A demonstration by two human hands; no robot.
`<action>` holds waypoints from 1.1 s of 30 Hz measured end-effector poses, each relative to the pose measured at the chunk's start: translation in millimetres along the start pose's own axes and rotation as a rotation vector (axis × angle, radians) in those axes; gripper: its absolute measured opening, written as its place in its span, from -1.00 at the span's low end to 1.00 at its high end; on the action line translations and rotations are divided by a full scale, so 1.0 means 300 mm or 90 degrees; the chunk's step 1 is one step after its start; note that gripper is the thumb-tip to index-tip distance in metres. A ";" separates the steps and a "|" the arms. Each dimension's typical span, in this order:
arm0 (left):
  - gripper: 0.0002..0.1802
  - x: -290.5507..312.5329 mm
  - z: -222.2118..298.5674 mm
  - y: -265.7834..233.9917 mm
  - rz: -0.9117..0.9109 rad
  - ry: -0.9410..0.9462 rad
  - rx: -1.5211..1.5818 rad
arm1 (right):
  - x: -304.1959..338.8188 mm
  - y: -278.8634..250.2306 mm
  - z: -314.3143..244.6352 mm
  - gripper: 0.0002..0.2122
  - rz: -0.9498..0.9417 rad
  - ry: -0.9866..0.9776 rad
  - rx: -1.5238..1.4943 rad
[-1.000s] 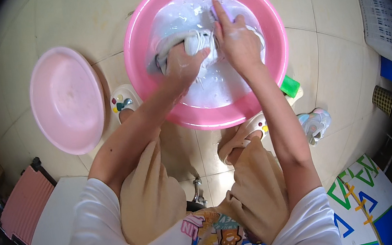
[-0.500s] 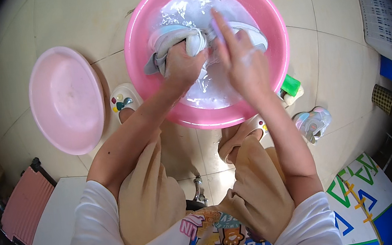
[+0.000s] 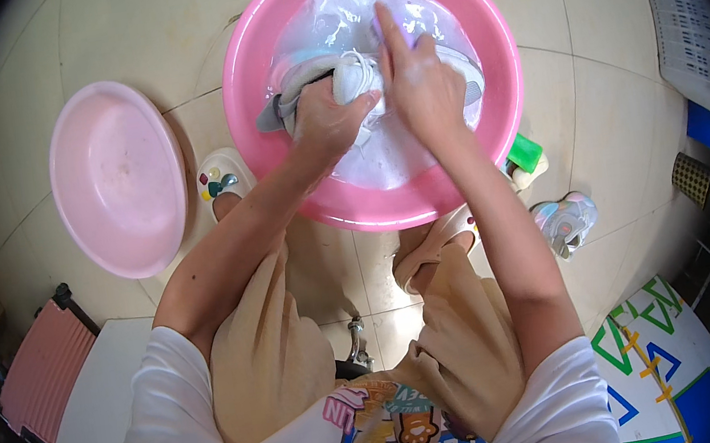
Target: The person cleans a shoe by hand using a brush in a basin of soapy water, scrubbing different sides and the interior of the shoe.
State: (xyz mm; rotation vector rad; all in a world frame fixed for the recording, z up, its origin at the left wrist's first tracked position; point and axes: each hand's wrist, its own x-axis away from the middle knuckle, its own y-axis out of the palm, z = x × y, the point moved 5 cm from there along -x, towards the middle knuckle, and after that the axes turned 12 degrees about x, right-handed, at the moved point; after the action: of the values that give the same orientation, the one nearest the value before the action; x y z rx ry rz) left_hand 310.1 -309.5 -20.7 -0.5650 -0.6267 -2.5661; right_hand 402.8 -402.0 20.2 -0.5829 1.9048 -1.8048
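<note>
A pale grey-white sneaker (image 3: 351, 78) with white laces lies partly under sudsy water in a big pink basin (image 3: 253, 159). My left hand (image 3: 328, 119) is closed on the sneaker, its fingers inside the opening and its thumb beside the laces. Over the toe end, my right hand (image 3: 427, 86) is closed on a small purple brush (image 3: 411, 37), with the index finger stretched along it. Most of the brush is hidden by that hand, so its contact with the sneaker cannot be seen.
A paler pink basin (image 3: 121, 180) stands left. Right of the big basin are a green block (image 3: 525, 152) and another pastel sneaker (image 3: 567, 222). A white perforated crate (image 3: 688, 30) stands far right, a patterned board (image 3: 660, 360) lower right. Cream clogs (image 3: 223, 174) are on my feet.
My right hand has shifted a little away from me and to the left with the brush. My left hand keeps hold of the sneaker in nearly the same place.
</note>
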 end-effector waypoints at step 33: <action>-0.67 0.000 -0.019 -0.004 -0.012 -0.017 0.002 | 0.021 0.020 0.040 -0.52 -0.007 0.026 0.018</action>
State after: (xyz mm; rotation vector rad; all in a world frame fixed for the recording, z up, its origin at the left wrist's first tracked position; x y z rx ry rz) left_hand 308.0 -311.4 -25.7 -0.5953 -0.6489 -2.5783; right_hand 404.6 -415.1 13.6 -0.5518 1.9030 -1.8612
